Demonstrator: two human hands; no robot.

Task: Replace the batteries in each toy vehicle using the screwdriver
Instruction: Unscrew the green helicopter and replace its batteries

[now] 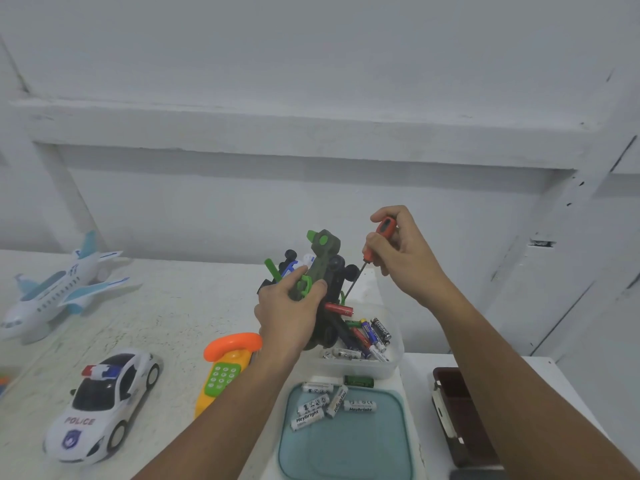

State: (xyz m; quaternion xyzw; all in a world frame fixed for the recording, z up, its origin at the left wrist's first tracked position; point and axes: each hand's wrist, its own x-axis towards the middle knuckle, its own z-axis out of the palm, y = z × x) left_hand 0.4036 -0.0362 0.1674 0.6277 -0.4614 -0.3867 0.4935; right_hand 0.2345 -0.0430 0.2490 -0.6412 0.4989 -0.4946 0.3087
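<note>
Left grip: the left hand (287, 313) is wrapped around the green toy vehicle (323, 258), thumb across its side and fingers behind. It holds the toy tilted up off the table.
Right grip: the right hand (405, 258) pinches the orange handle of the screwdriver (384, 228), fingers curled round it.
Screwdriver: shaft slanting down and left, tip at the toy's black wheeled side. I cannot tell whether the tip touches it.
Toy vehicle: raised above the clear container (391, 362), black wheels turned toward the right hand.
Red battery (338, 309): lies crosswise at the toy's lower part, just beside the left hand's fingertips.
Container: holds a heap of mixed batteries (372, 336) — black, blue, red, white.
Teal lid (346, 445): flat on the table (173, 306) in front of the container, with white batteries (322, 407) on its far end.
Green battery (358, 381): between lid and container.
Left of the arms: toy phone (225, 368), police car (104, 403), airplane (59, 289) — all apart from each other.
Right edge: a dark brown box (460, 417).
</note>
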